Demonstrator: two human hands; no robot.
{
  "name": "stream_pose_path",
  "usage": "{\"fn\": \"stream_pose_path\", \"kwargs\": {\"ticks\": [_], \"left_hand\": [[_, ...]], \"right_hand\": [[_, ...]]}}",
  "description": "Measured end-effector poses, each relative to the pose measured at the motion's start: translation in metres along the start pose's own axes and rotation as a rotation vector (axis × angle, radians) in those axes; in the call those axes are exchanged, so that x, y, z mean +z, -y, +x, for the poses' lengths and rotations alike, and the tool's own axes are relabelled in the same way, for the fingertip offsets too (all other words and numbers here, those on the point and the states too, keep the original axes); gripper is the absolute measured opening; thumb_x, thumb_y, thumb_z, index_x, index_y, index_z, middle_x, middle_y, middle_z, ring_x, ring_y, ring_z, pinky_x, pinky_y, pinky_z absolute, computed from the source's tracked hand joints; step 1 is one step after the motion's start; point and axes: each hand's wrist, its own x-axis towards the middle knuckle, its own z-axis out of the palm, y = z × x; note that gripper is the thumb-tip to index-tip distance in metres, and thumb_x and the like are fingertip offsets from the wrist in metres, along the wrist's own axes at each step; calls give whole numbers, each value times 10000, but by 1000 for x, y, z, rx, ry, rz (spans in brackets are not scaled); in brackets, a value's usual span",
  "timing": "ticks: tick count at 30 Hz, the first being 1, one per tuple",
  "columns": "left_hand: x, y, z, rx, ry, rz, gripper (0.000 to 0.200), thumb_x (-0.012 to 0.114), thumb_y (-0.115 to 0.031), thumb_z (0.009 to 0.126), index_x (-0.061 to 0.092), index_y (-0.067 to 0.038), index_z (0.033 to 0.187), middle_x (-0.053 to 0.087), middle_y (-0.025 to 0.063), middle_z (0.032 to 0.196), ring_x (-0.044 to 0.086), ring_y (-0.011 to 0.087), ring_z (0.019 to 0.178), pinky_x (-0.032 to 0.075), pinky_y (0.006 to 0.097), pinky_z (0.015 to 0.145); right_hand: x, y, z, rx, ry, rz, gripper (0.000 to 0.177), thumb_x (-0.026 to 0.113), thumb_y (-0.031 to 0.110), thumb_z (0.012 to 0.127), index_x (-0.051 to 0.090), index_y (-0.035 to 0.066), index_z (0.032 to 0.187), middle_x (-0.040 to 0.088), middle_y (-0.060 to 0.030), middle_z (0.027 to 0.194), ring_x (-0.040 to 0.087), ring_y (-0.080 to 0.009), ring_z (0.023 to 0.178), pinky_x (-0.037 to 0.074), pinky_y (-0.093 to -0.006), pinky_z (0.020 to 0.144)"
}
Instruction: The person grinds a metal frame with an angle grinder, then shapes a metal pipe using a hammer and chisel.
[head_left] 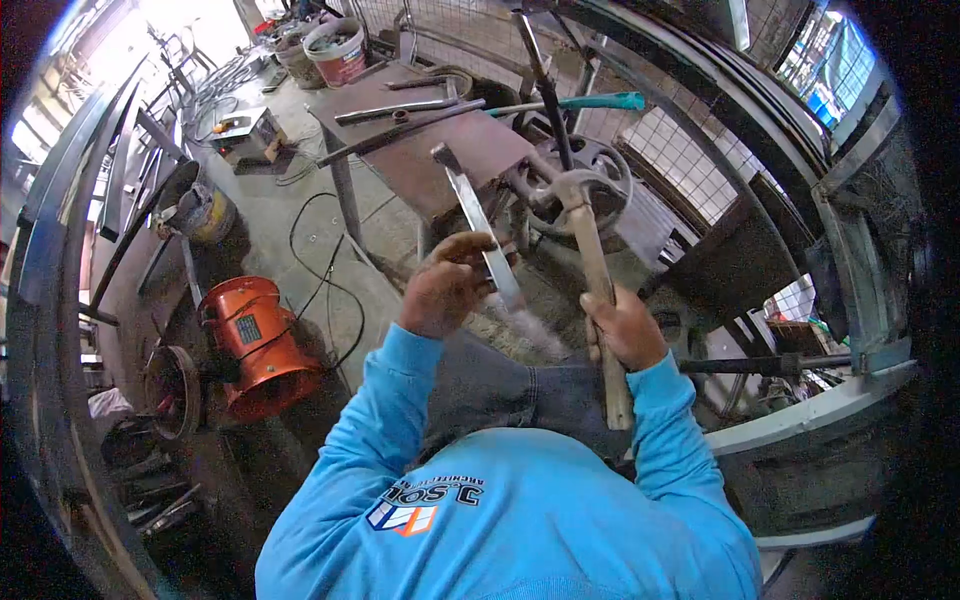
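One workbench: rust-brown top beyond the hands, with rods lying across it. The strip's far end shows against its near edge.
Orange blower: on the floor to the left, well apart from both hands.
Hammer: the wooden handle runs up out of the right fist and the steel head is raised, close to a spoked handwheel. It looks cocked for a blow, so the step in hand seems to be beating the strip into shape.
Flat steel strip: tilted, with the upper end toward the bench and the lower end down between the two hands, above the knee. Whether that end rests on anything I cannot tell; haze blurs it. A sound blow would call for the strip braced firm and the head brought down clear of the knuckles.
Left hand: clenched around the strip's lower part, fingers wrapped over its edge.
Right hand: clenched around the handle low down, with the butt sticking out below the fist.
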Motion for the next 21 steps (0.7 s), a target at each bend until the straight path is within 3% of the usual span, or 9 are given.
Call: {"fn": "stream_pose_path", "kwargs": {"ticks": [1, 3, 6, 9, 11, 13, 16, 19, 21], "left_hand": [[-1, 9, 5, -41, -77, -81, 304, 549, -67, 862, 488, -8, 1154, 617, 157, 1068, 652, 297, 978, 549, 423, 871], [-2, 26, 17, -106, -148, -173, 216, 501, -103, 914, 426, -47, 1109, 607, 139, 942, 658, 266, 864, 564, 428, 753], [-33, 54, 43, -116, -164, 124, 258, 534, -134, 933, 431, -69, 1160, 597, 127, 906, 639, 252, 779, 545, 400, 679], [-34, 89, 66, 388, 13, 737, 308, 557, -230, 967, 485, -65, 1216, 601, 138, 1019, 603, 248, 935, 494, 361, 823], [-13, 90, 65, -27, -124, 876, 445, 533, -363, 975, 505, -27, 1265, 572, 183, 1202, 534, 287, 1129, 414, 363, 967], [-37, 125, 79, 90, -129, 1037, 553, 515, -446, 962, 478, -10, 1302, 550, 205, 1251, 516, 329, 1160, 396, 393, 984], [-72, 173, 110, 225, -160, 975, 687, 472, -560, 940, 457, 2, 1335, 515, 239, 1307, 481, 388, 1208, 370, 428, 1006], [-55, 144, 119, 59, -135, 1011, 687, 457, -554, 948, 447, 6, 1346, 517, 253, 1306, 487, 392, 1211, 379, 430, 1009], [-68, 146, 122, 137, -255, 1093, 680, 466, -547, 947, 448, 1, 1348, 537, 256, 1284, 505, 394, 1195, 391, 434, 1000]], "right_hand": [[-3, -4, -8, 134, 16, 151, 384, 601, 390, 915, 483, 32, 988, 510, -53, 633, 513, -147, 470, 448, -301, 438], [-12, -4, -20, 124, -51, 144, 402, 617, 414, 903, 509, 31, 955, 529, -55, 633, 537, -154, 479, 462, -311, 438], [-26, -6, -32, 89, -105, 156, 385, 605, 401, 915, 503, 38, 986, 523, -50, 620, 527, -155, 472, 459, -315, 436], [-38, 3, -45, -81, -192, 217, 332, 585, 346, 933, 488, 44, 1031, 513, -44, 627, 512, -151, 472, 451, -311, 443], [-46, -4, -50, -248, -275, 224, 271, 576, 272, 943, 483, 49, 1065, 515, -44, 662, 506, -144, 483, 449, -305, 457], [-49, -1, -53, -333, -350, 263, 231, 569, 211, 946, 485, 49, 1088, 514, -44, 694, 499, -136, 496, 445, -295, 471], [-54, 17, -61, -312, -505, 258, 222, 564, 184, 944, 491, 44, 1101, 508, -41, 703, 490, -128, 508, 440, -281, 482], [-62, 17, -69, -309, -498, 278, 234, 565, 176, 938, 489, 40, 1113, 510, -33, 714, 485, -120, 514, 431, -268, 484], [-59, 15, -71, -302, -497, 244, 234, 565, 181, 937, 491, 41, 1109, 513, -30, 720, 481, -115, 514, 430, -264, 486]]}}
